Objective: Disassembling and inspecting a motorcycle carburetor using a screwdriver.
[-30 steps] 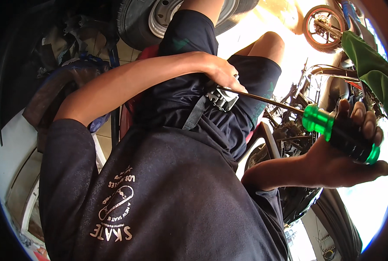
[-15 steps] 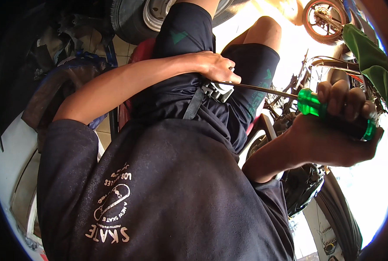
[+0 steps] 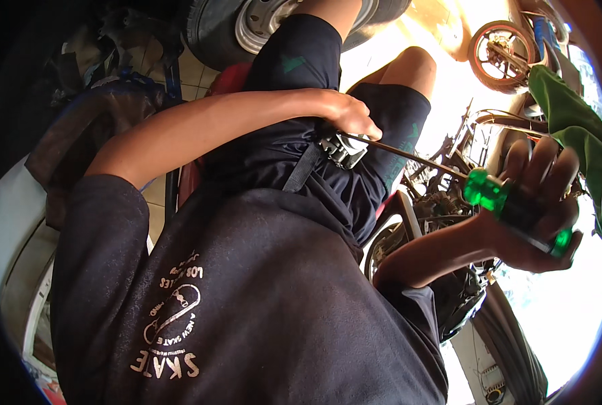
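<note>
A screwdriver with a translucent green and black handle point(image 3: 484, 190) is in my right hand point(image 3: 540, 202), its fingers curled loosely round the grip. Its long thin shaft point(image 3: 415, 159) slants up and left toward my lap. There, my left hand point(image 3: 355, 116) closes over the far side of a silver metal part point(image 3: 345, 150) resting on my dark shorts. A black webbing strap point(image 3: 303, 167) lies against that part on the side toward my waist. The screwdriver's tip ends by my left fingers; they hide it, so its exact contact cannot be made out.
A wheel with a tyre point(image 3: 257, 27) stands beyond my knees. To the right are a motorcycle wheel point(image 3: 502, 55), dark machine parts point(image 3: 442, 202) and a green cloth point(image 3: 571, 108). Dark panels and clutter point(image 3: 105, 115) lie at left. A red seat point(image 3: 230, 79) shows beneath me.
The screwdriver's handle end is lower in the picture and its shaft slopes more steeply. My right fingers have loosened and shifted on the grip. My left hand stays at the metal part.
</note>
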### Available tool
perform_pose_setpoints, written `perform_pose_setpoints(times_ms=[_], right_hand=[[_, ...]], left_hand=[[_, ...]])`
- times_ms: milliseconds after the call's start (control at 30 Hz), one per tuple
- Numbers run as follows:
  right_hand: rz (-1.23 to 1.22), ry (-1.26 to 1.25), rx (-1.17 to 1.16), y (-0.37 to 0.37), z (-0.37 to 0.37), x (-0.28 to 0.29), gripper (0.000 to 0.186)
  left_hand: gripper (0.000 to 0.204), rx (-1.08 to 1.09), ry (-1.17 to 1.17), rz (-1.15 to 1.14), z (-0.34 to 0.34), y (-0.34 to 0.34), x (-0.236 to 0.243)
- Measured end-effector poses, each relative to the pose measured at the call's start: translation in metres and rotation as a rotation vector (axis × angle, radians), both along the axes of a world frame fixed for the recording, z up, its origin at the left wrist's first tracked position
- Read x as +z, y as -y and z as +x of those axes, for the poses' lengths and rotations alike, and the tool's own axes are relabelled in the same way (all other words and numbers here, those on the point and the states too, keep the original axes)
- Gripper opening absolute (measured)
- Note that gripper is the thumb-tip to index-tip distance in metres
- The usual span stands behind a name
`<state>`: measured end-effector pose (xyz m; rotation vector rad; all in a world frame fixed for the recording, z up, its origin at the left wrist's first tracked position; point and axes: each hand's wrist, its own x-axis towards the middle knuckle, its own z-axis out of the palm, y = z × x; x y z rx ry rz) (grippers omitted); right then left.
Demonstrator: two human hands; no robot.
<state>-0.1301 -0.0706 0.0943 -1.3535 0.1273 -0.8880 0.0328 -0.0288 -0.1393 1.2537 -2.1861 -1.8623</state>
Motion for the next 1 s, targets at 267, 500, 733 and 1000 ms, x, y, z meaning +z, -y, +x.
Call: perform_pose_setpoints(times_ms=[267, 500, 733, 1000], right_hand=[[0.150, 0.090, -0.608, -0.039, -0.017, 0.006, 0.060], [0.209, 0.154, -0.228, -0.025, 0.000, -0.001, 0.074], [-0.179, -0.097, -0.680, 0.008, -0.024, -0.015, 0.096], [-0.244, -0.211, -0.866, -0.014, 0.004, -0.009, 0.076]], left_hand=[[0.026, 0.000, -0.053, -0.137, -0.015, 0.003, -0.032], [0.021, -0.088, -0.153, -0.265, -0.014, 0.007, -0.038], [0.021, -0.066, -0.142, -0.225, -0.018, 0.010, -0.054], [0.031, -0.003, -0.250, -0.208, -0.012, 0.007, -0.049]])
